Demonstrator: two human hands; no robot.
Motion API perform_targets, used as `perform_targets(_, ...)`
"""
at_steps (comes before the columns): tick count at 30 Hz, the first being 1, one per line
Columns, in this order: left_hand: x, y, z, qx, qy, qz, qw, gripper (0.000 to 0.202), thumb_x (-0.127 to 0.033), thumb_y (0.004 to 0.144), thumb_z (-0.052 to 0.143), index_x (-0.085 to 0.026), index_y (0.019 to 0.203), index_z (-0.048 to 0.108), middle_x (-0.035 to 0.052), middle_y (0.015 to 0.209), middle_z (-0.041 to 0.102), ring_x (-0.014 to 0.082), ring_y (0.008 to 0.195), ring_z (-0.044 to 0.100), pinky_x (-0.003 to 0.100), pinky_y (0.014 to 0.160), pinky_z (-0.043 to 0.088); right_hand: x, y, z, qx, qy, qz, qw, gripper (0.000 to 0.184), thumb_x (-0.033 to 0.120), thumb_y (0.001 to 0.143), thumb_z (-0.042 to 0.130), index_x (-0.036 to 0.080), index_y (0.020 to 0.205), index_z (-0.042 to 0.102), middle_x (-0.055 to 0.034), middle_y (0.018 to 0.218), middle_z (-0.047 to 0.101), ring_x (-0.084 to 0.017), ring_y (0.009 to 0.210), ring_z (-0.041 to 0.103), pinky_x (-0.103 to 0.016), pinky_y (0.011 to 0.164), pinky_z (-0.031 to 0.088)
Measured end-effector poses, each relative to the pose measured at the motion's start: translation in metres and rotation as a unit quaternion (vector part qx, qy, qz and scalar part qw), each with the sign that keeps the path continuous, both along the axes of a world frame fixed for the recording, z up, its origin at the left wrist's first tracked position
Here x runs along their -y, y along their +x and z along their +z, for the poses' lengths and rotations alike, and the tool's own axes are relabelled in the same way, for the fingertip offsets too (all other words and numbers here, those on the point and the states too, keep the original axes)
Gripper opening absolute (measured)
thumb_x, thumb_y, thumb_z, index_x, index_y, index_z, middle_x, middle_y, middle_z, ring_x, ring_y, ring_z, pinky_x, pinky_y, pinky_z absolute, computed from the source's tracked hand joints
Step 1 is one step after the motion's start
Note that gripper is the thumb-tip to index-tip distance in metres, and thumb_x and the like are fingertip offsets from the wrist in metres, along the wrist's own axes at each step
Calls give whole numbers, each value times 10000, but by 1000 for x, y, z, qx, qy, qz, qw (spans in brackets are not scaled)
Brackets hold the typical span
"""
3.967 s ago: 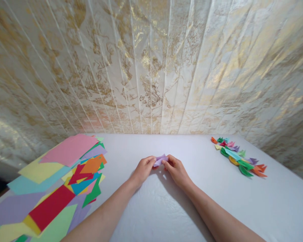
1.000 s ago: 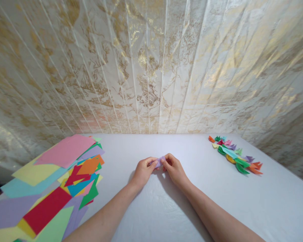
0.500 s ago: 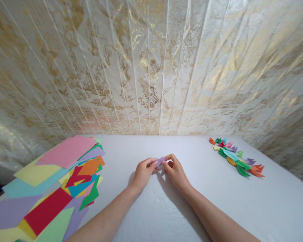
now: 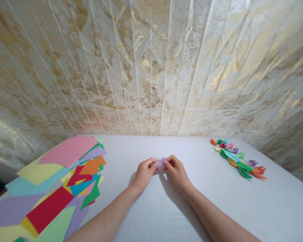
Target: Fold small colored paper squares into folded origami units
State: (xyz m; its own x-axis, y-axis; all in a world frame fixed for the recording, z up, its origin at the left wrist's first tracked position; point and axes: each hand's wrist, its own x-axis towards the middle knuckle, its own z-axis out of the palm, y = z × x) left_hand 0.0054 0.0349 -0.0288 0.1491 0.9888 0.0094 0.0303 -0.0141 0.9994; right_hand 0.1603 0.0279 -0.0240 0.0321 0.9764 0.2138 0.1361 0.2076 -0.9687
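Between my two hands is a small piece of folded purple paper (image 4: 161, 162), raised a little over the white table (image 4: 151, 208). My left hand (image 4: 146, 170) pinches its left part between thumb and fingers. At the paper's right edge, my right hand (image 4: 176, 170) is closed, with thumb and index finger gripping it. Fingers cover much of the paper, so its exact folds cannot be made out.
Sheets of coloured paper, among them a pink sheet (image 4: 69, 151) and a red sheet (image 4: 50, 209), overlap on the left. At the right lie several small folded paper figures, including an orange one (image 4: 259, 172). A gold-patterned curtain (image 4: 151, 84) hangs behind the table.
My right hand has shifted slightly on the purple paper, its fingers curling in closer at the right edge. The left hand keeps its pinch. The whole view has moved slightly.
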Motion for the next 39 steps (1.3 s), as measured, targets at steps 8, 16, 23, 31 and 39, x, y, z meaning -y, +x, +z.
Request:
perform_targets(8, 1, 0, 4, -1, -4, -3, 1000, 289, -368, 783, 617, -146, 937, 718, 41, 810, 734, 160, 695, 659, 260, 657, 530, -1, -1, -1, -33, -11, 2, 999, 329, 515, 776, 647, 207, 714, 548, -8, 603, 611, -169, 596, 570, -309, 615, 449)
perform_targets(16, 1, 0, 3, 7, -3, -10, 1000, 303, -406, 774, 642, -156, 918, 731, 41, 807, 736, 158, 685, 652, 254, 648, 518, -4, -2, -6, -46, -8, 4, 999, 331, 521, 777, 646, 217, 726, 527, -4, 597, 602, -167, 581, 565, -308, 589, 447)
perform_targets(23, 0, -1, 4, 7, 5, -6, 1000, 323, -425, 756, 648, -142, 888, 731, 44, 778, 725, 157, 662, 640, 246, 620, 504, -4, -5, -5, -81, -24, 2, 996, 339, 489, 744, 664, 218, 877, 511, 28, 676, 576, -135, 538, 554, -274, 537, 448)
perform_targets(31, -2, -1, 0, 1, 9, -18, 1000, 313, -446, 764, 639, -163, 860, 732, 39, 776, 729, 170, 681, 652, 265, 659, 510, -1, -4, 1, 1, -20, 20, 1000, 304, 486, 795, 614, 204, 723, 526, 37, 550, 546, -134, 522, 512, -260, 541, 400)
perform_targets(39, 2, 0, 8, 21, -1, -27, 999, 406, -382, 711, 706, -167, 1046, 623, 44, 848, 729, 194, 775, 673, 280, 692, 515, 1, -3, 1, -2, -16, 16, 1000, 306, 478, 809, 615, 202, 712, 525, 25, 574, 558, -137, 542, 507, -267, 554, 398)
